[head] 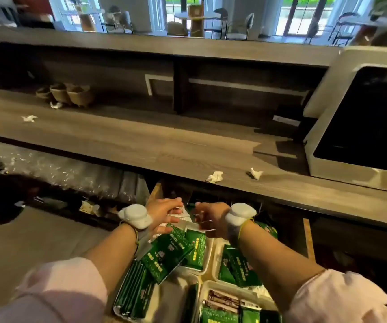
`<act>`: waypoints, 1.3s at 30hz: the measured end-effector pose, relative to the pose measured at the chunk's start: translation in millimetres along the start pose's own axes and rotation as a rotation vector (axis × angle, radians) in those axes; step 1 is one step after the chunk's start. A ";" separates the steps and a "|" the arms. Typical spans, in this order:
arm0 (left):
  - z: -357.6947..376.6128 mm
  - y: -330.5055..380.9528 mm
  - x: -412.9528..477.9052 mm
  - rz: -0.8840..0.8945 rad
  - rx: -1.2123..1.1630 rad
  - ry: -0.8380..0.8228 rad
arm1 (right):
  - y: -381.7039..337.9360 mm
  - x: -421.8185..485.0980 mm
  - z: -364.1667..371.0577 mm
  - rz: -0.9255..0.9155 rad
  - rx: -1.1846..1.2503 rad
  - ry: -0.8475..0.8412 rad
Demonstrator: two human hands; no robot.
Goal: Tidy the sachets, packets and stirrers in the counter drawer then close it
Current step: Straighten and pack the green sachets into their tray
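The open drawer (307, 238) sits below the counter edge and holds white trays full of green packets. Loose green packets (168, 251) lie tilted across the left trays, and more green packets (236, 266) fill the right tray. Brown sachets (222, 299) lie in the near tray. At the drawer's far end, my left hand (164, 214) and my right hand (207, 217) meet over the packets. Both pinch thin white wrapped items (184, 216); I cannot tell whether these are stirrers or sachets. Each wrist wears a white band.
Crumpled white paper scraps (214, 177) lie on the wooden counter (141, 141) above the drawer. A white screen unit (360, 117) stands at the right. Small woven baskets (66, 93) sit far left. Clear plastic wrap (48, 169) fills the shelf left of the drawer.
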State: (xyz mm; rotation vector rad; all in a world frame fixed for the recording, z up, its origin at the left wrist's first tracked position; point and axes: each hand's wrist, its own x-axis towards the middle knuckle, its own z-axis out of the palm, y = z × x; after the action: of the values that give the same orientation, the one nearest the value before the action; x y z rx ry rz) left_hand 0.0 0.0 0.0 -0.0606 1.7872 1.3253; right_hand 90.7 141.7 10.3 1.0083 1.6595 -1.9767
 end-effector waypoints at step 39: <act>-39.8 -131.7 118.5 0.636 0.808 -0.237 | 116.5 133.6 37.9 -0.495 0.130 -0.220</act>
State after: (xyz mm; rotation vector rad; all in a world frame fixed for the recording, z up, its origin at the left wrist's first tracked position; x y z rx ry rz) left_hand -29.5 -36.1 -175.5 1.1305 2.0746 0.8472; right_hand 68.7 99.2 -164.6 0.4150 1.7955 -2.4274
